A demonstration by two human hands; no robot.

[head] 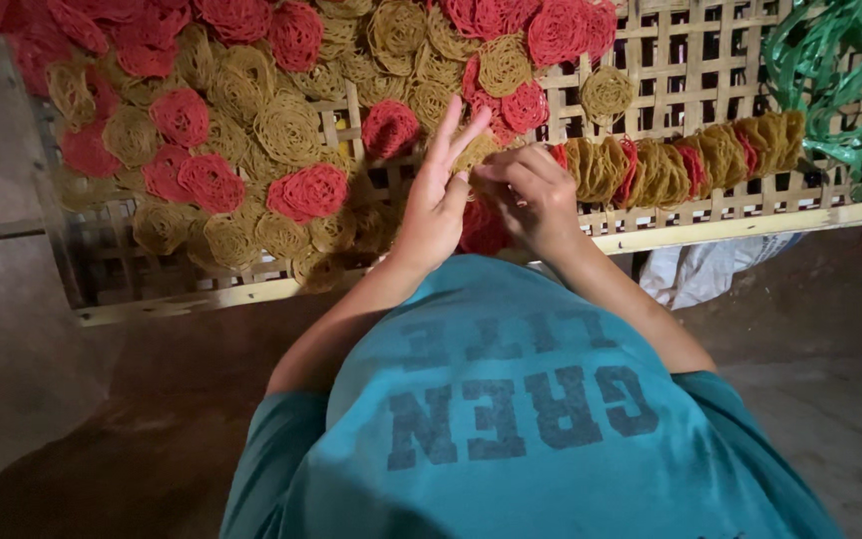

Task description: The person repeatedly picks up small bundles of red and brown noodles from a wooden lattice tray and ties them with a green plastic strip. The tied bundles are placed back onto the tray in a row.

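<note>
the left hand is spread, fingers up, its palm beside a yellow noodle disc; the right hand curls with fingertips pinching that disc's edge, at the near end of the upright row of discs on the bamboo rack. the discs look light, dry and brittle, best taken flat by the rim, not the lacy middle.

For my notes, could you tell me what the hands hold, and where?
Both hands, left hand and right hand, meet around a yellow noodle disc; the exact hold is hidden.
</note>
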